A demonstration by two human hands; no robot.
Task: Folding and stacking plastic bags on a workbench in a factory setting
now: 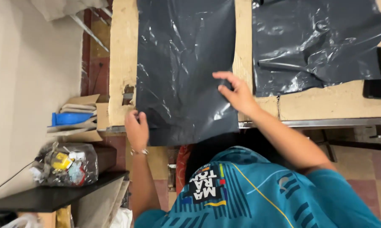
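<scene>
Presently, item one: a dark grey glossy plastic sheet or bag (184,63), flat on the pale chipped wooden worktop (123,63), its near edge overhanging the front rim. My left hand (136,128) grips the sheet's near left corner at the table edge, fingers closed on the plastic. My right hand (237,93) rests on its right margin, fingers loosely spread, pinching or pressing the film; I cannot tell which. I judge the step as spreading and squaring the sheet; the next move calls for an even pull from both hands so the film lies without wrinkles.

Item two: a second crumpled dark grey plastic sheet (321,42), beyond my right hand.

Item three: a clear plastic bag (66,164) of mixed small oddments, yellow and white, on a black shelf (55,194) left of my left hand.

Item four: an open cardboard box (87,118) with a blue object (68,118) inside, contents otherwise unclear
</scene>
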